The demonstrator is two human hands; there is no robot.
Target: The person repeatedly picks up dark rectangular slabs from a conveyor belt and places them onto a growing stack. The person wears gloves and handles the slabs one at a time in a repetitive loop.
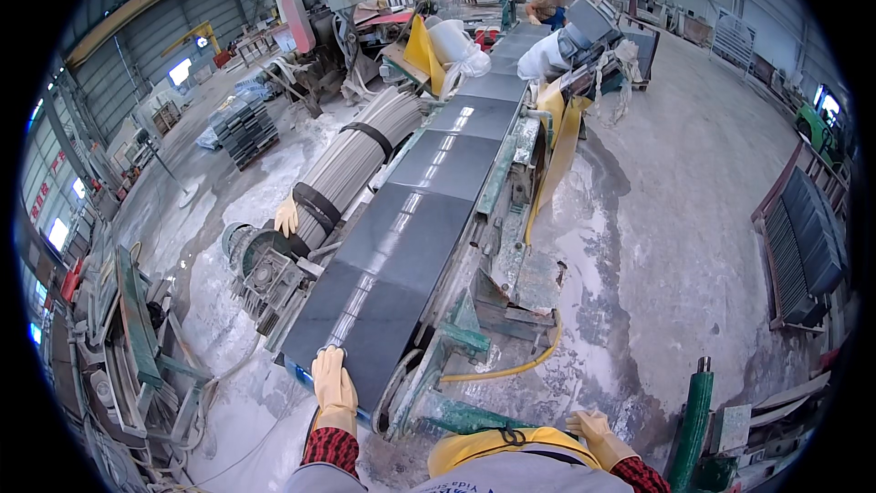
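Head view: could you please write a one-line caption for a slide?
Gloved left hand rests on a dark polished slab on a conveyor; right hand hangs free.

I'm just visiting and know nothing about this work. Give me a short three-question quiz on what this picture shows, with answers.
1. True or false: the left hand rests on the near end of a dark stone slab.
2. What is the right hand holding? A) a yellow hose B) nothing C) a slab
3. What do both hands wear?

Key
1. True. The slab lies on the conveyor, with more slabs lined up behind it.
2. B. It hangs free beside the person's body, near a green post, its grip closed on nothing.
3. Pale yellow gloves, with red checked sleeves above them.
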